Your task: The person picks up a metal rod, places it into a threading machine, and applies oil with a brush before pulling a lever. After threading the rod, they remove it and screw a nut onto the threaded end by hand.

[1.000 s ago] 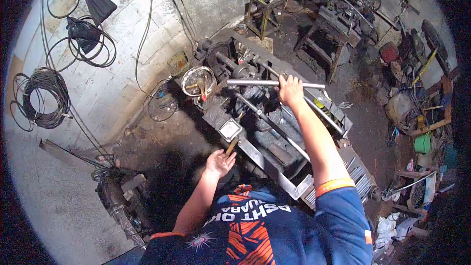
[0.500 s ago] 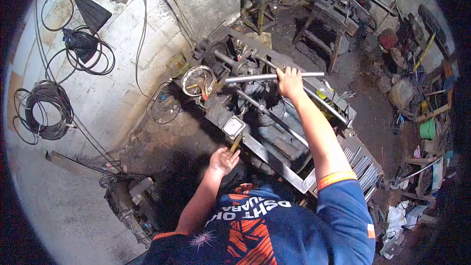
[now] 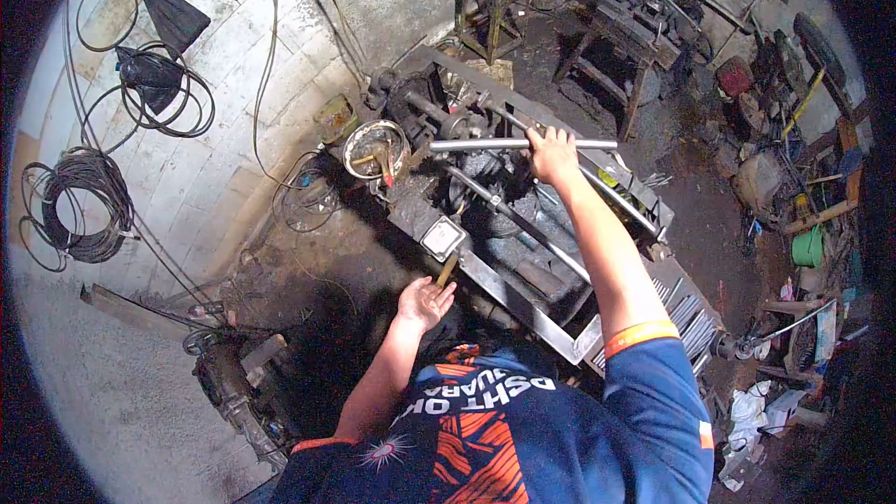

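Note:
A long, straight metal pipe [image 3: 485, 146] lies across the machine, with my right hand [image 3: 553, 155] wrapped over it toward its right end. The machine's dark, greasy frame [image 3: 481, 273] spans the middle of the view, and thinner metal rods [image 3: 532, 231] run along it. My left hand [image 3: 427, 304] is low at the near side, palm up, fingers stretched out. Its fingertips are right at a short, yellowish lever [image 3: 448, 269]. Just above that lever sits a square, pale-faced box [image 3: 442, 238]. Near the pipe's left end stands a round tin [image 3: 352, 151] with a brush in it.
Several metal rods [image 3: 686, 325] lie at the machine's right end. Coiled cable [image 3: 65, 215] and black bags [image 3: 149, 79] hang on the left wall. Another machine [image 3: 229, 383] stands at lower left. A workbench [image 3: 616, 65] is at the back, with clutter and a green bucket [image 3: 807, 247] at right.
The view has shifted slightly. A blur by the pipe's left end is gone, and that end now shows sharply. Both hands stay in nearly the same places.

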The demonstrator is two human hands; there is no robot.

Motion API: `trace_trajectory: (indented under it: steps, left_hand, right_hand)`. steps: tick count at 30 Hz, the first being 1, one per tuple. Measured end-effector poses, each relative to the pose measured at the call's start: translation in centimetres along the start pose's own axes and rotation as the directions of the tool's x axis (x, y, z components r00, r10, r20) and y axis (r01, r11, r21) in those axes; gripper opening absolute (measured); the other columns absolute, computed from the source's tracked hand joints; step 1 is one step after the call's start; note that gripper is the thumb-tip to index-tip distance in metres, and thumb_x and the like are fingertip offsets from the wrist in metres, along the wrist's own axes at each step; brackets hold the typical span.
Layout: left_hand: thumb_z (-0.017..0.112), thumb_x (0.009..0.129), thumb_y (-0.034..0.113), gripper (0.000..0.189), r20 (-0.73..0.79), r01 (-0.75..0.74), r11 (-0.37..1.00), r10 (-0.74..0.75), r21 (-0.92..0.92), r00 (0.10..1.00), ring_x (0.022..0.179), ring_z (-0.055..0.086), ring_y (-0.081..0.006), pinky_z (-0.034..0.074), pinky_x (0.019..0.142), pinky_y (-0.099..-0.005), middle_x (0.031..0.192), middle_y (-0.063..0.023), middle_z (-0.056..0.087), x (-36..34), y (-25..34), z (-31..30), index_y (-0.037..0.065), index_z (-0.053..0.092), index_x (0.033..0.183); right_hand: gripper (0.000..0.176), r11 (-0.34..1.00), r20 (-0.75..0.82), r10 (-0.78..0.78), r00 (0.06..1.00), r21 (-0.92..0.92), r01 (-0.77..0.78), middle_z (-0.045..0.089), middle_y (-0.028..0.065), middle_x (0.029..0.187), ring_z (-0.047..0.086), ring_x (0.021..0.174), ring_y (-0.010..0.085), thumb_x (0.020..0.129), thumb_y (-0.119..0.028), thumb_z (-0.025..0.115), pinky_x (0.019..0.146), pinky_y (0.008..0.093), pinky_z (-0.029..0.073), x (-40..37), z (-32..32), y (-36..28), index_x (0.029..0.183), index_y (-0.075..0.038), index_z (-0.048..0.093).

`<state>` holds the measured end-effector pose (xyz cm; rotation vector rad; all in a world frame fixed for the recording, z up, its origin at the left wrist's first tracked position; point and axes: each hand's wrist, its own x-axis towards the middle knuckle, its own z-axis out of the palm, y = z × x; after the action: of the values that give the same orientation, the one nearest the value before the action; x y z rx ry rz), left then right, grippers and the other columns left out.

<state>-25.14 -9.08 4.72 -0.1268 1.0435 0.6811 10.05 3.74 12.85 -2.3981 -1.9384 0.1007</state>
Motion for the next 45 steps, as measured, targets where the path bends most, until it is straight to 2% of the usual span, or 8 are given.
trace_trajectory:
  steps: [10, 17, 24, 31, 34, 38, 44, 45]
  left_hand:
    - [0.056, 0.083, 0.025, 0.045, -0.056, 0.028, 1.000, -0.029, -0.004, 0.998, 0.110, 0.056, -0.0295, 0.040, 0.095, -0.0425, 0.111, -0.0159, 0.057, 0.1, -0.1, 0.2, -0.005, 0.047, 0.114]
    - [0.055, 0.085, 0.025, 0.033, 0.016, 0.041, 0.999, -0.041, -0.022, 0.999, 0.109, 0.057, -0.0268, 0.040, 0.096, -0.0409, 0.111, -0.0135, 0.058, 0.6, -0.4, -0.9, -0.002, 0.050, 0.105]
    - [0.056, 0.083, 0.024, 0.031, -0.064, 0.042, 0.999, -0.042, 0.009, 0.997, 0.105, 0.059, -0.0241, 0.041, 0.092, -0.0393, 0.106, -0.0110, 0.062, 1.6, -0.6, -1.2, 0.001, 0.056, 0.103]
    - [0.051, 0.089, 0.024, 0.019, -0.078, -0.032, 0.999, 0.029, -0.041, 0.997, 0.097, 0.060, -0.0173, 0.042, 0.088, -0.0367, 0.103, -0.0013, 0.065, 3.9, -2.5, -2.5, 0.011, 0.058, 0.101]
    - [0.041, 0.097, 0.024, 0.017, -0.223, -0.091, 0.995, 0.081, -0.033, 0.971, 0.090, 0.060, -0.0120, 0.042, 0.085, -0.0334, 0.093, 0.0029, 0.065, 4.0, -3.4, -1.3, 0.020, 0.055, 0.108]
    - [0.042, 0.097, 0.024, 0.017, -0.281, -0.135, 0.989, 0.116, -0.052, 0.953, 0.084, 0.061, -0.0103, 0.043, 0.083, -0.0320, 0.089, 0.0047, 0.065, 3.8, -4.2, 0.0, 0.018, 0.056, 0.104]
    - [0.044, 0.094, 0.025, 0.022, -0.174, -0.129, 0.987, 0.111, -0.094, 0.978, 0.089, 0.063, -0.0101, 0.046, 0.080, -0.0321, 0.089, 0.0004, 0.068, 5.1, -3.9, -3.0, 0.010, 0.061, 0.092]
    - [0.044, 0.093, 0.024, 0.023, 0.007, -0.072, 0.989, 0.073, -0.132, 0.997, 0.091, 0.063, -0.0116, 0.047, 0.077, -0.0331, 0.091, -0.0024, 0.068, 5.9, -3.4, -4.7, 0.007, 0.060, 0.091]
  right_hand:
    - [0.045, 0.998, -0.082, -0.060, 0.995, 0.028, 0.062, 0.051, 0.0193, 0.117, 0.047, 0.114, 0.0376, 0.087, -0.040, 0.055, 0.099, 0.0549, 0.033, 0.3, 0.7, 0.4, 0.126, -0.017, 0.048]
    - [0.044, 0.999, 0.011, -0.026, 1.000, 0.030, 0.026, 0.052, 0.0177, 0.120, 0.044, 0.118, 0.0357, 0.086, -0.038, 0.057, 0.103, 0.0528, 0.030, 0.4, -0.3, -0.3, 0.127, -0.022, 0.050]
    - [0.043, 0.998, -0.006, -0.021, 1.000, 0.051, 0.022, 0.052, 0.0180, 0.119, 0.046, 0.117, 0.0363, 0.086, -0.040, 0.057, 0.101, 0.0530, 0.032, 0.4, -0.4, 0.0, 0.125, -0.021, 0.051]
    - [0.046, 0.998, -0.022, -0.032, 0.999, 0.050, 0.033, 0.052, 0.0186, 0.122, 0.046, 0.118, 0.0379, 0.086, -0.042, 0.057, 0.100, 0.0531, 0.033, 0.2, -0.4, 0.4, 0.125, -0.020, 0.051]
    - [0.052, 0.993, 0.032, -0.090, 0.995, 0.081, 0.087, 0.053, 0.0195, 0.120, 0.048, 0.115, 0.0385, 0.086, -0.046, 0.055, 0.098, 0.0553, 0.034, 0.7, -0.7, 1.1, 0.127, -0.015, 0.049]
    - [0.052, 0.989, 0.104, -0.118, 0.987, 0.100, 0.108, 0.055, 0.0179, 0.119, 0.049, 0.114, 0.0372, 0.085, -0.046, 0.056, 0.097, 0.0558, 0.034, 1.2, -1.7, 1.4, 0.126, -0.014, 0.050]
    - [0.044, 0.987, 0.094, -0.109, 0.990, 0.127, 0.096, 0.064, 0.0112, 0.109, 0.055, 0.110, 0.0333, 0.081, -0.047, 0.062, 0.097, 0.0557, 0.035, 1.8, -1.3, 1.6, 0.112, -0.016, 0.060]
    - [0.044, 0.986, 0.100, -0.112, 0.989, 0.134, 0.098, 0.064, 0.0104, 0.108, 0.055, 0.110, 0.0326, 0.081, -0.046, 0.062, 0.097, 0.0559, 0.035, 1.8, -1.4, 1.5, 0.112, -0.016, 0.060]
